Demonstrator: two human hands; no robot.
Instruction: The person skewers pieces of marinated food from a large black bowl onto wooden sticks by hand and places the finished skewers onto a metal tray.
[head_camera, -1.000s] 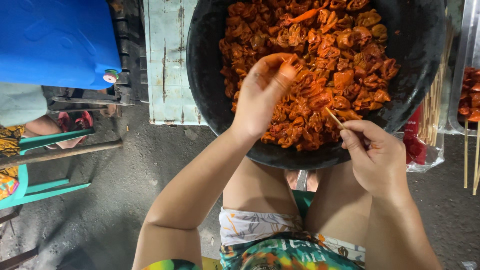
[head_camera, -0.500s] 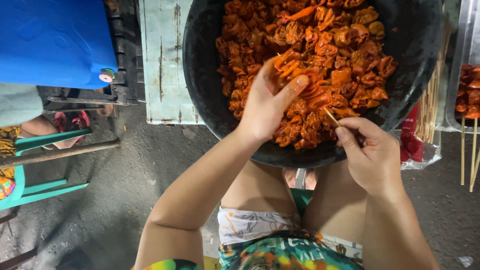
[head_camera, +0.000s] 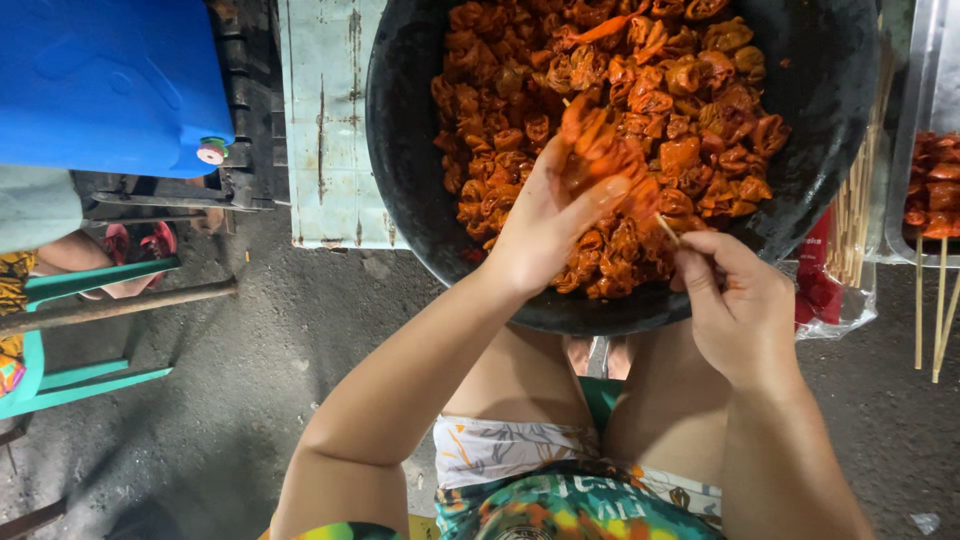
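Note:
A big black basin (head_camera: 400, 150) rests over my knees, heaped with orange marinated meat pieces (head_camera: 690, 90). My left hand (head_camera: 545, 225) is over the basin's near side, fingers closed on a long orange meat piece (head_camera: 600, 150) lifted out of the heap. My right hand (head_camera: 735, 305) is just to the right, pinching a thin bamboo skewer (head_camera: 666, 228) whose tip points up-left into the held meat.
Loose bamboo sticks in a clear bag (head_camera: 850, 230) lie right of the basin. A metal tray (head_camera: 930, 170) with skewered meat sits at the far right. A pale blue wooden board (head_camera: 325, 130), blue container (head_camera: 110, 80) and teal stool (head_camera: 70, 330) stand left; another person's foot in a red sandal (head_camera: 135, 245).
My left hand has picked a meat piece out of the heap and brought it down-right to the skewer tip. My right hand with the skewer has barely moved.

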